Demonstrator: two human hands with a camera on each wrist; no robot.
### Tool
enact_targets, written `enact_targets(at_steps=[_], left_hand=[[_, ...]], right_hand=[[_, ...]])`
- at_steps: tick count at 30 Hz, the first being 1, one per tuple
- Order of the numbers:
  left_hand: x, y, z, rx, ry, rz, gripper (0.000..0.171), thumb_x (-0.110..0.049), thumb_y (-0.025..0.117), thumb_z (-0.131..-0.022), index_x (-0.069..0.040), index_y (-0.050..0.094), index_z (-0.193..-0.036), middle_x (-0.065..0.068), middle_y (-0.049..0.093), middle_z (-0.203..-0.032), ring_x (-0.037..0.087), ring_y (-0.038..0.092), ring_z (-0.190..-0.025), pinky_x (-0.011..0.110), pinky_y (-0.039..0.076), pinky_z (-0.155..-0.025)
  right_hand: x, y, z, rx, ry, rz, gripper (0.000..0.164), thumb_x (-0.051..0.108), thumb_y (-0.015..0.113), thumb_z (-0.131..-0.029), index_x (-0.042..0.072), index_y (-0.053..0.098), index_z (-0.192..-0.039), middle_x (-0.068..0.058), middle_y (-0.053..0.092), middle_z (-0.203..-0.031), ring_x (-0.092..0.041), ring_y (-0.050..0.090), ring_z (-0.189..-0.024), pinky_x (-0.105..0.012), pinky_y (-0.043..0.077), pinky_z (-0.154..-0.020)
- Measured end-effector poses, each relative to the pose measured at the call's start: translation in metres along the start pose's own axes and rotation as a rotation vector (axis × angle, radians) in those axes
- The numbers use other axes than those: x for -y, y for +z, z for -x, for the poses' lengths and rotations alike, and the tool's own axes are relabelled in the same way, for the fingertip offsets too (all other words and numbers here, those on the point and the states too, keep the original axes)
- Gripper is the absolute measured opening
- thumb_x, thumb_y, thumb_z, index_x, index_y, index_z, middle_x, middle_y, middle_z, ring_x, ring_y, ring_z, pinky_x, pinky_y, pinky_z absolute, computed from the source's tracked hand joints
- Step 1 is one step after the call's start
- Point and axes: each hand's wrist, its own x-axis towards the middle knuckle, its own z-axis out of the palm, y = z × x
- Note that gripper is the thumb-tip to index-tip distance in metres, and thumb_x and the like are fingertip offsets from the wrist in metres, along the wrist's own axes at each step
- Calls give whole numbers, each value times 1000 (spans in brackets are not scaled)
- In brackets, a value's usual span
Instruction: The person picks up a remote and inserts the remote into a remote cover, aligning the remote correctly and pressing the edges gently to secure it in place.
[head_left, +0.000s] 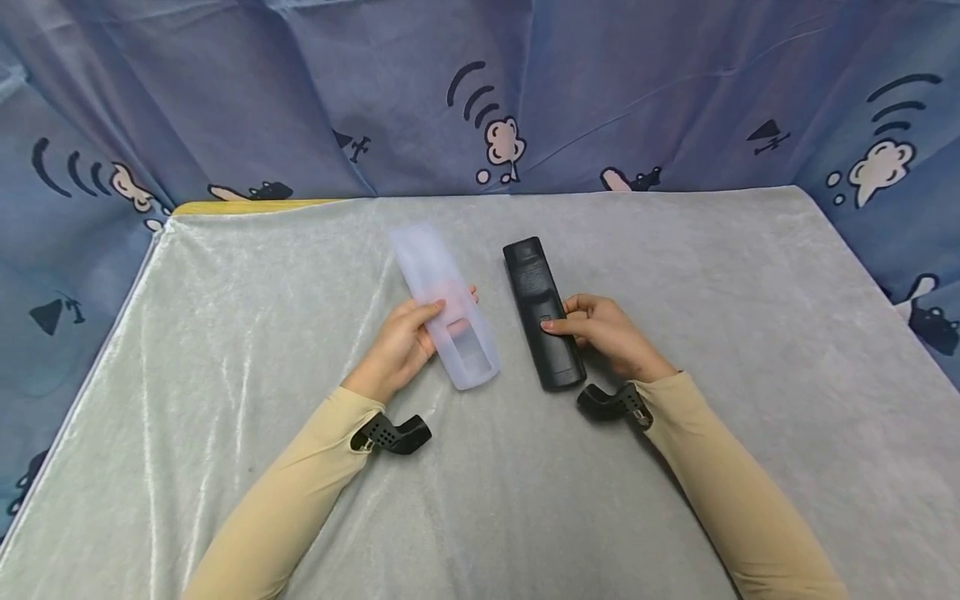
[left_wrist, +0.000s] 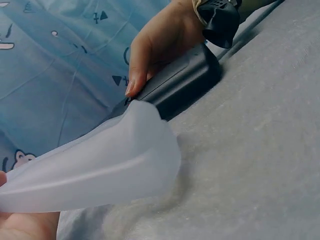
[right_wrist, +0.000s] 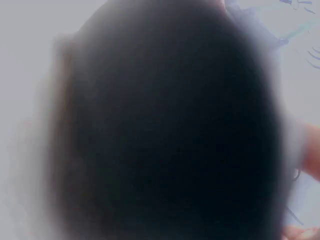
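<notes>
In the head view my left hand (head_left: 405,342) grips a translucent whitish sleeve-like cover (head_left: 420,254), thumb on top and fingers beneath. A rectangular cut-out shows near the cover's lower end. To its right my right hand (head_left: 611,333) holds a black remote control (head_left: 536,283), its back face up, thumb across the middle. A gap separates the two things. The left wrist view shows the cover (left_wrist: 100,175) close up, with the remote (left_wrist: 185,80) and the right hand (left_wrist: 160,45) behind it. A blurred dark shape, probably the remote (right_wrist: 175,125), fills most of the right wrist view.
A pale grey velvety cloth (head_left: 712,275) covers the table. Behind it hangs a blue curtain (head_left: 405,92) with cartoon prints. A yellow strip (head_left: 247,207) shows at the far left table edge. Black wrist cameras (head_left: 405,435) sit on both wrists.
</notes>
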Motion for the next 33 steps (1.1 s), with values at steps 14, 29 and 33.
enact_targets(at_steps=[14,29,33], left_hand=[[-10,-5,-1,-87,152,108,45,1,23,-101,7,15,-144,28,25,-148,33,28,-137,42,29,-110],[-12,-4,-2,-99,253,101,43,-1,24,-101,12,18,-142,29,26,-147,34,29,-136,34,32,-109],[-14,-4,-1,-94,281,53,43,-1,25,-101,12,21,-142,29,28,-146,34,31,-135,32,36,-105]], right_hand=[[2,9,4,218,-18,-154,29,0,61,-85,-3,48,-111,0,68,-86,-10,59,-69,-23,50,-63],[3,17,8,351,-52,-86,34,1,62,-86,-5,50,-118,-5,69,-96,-17,63,-77,-29,54,-66],[4,19,8,349,-71,-26,36,2,62,-86,-7,50,-119,-7,68,-97,-16,63,-79,-29,53,-67]])
